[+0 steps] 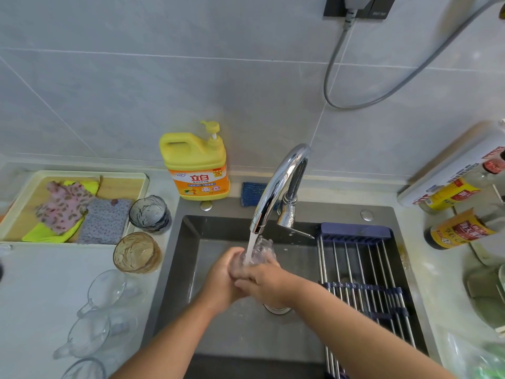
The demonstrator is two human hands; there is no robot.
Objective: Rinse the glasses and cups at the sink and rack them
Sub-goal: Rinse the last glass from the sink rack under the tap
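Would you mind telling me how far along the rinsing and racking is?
Done: nothing; the rack looks empty. In hand: both hands, left and right, hold a clear glass under the running tap. Left: blue glass, amber glass, clear cups on the counter.

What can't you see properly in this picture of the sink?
All in the head view:
- Clear glass: mostly wrapped by the left hand and right hand, blurred by running water.
- Sink drain: hidden under the right hand.
- Lowest clear cup: cut off by the bottom edge.
- Blue scrubber: partly behind the tap.
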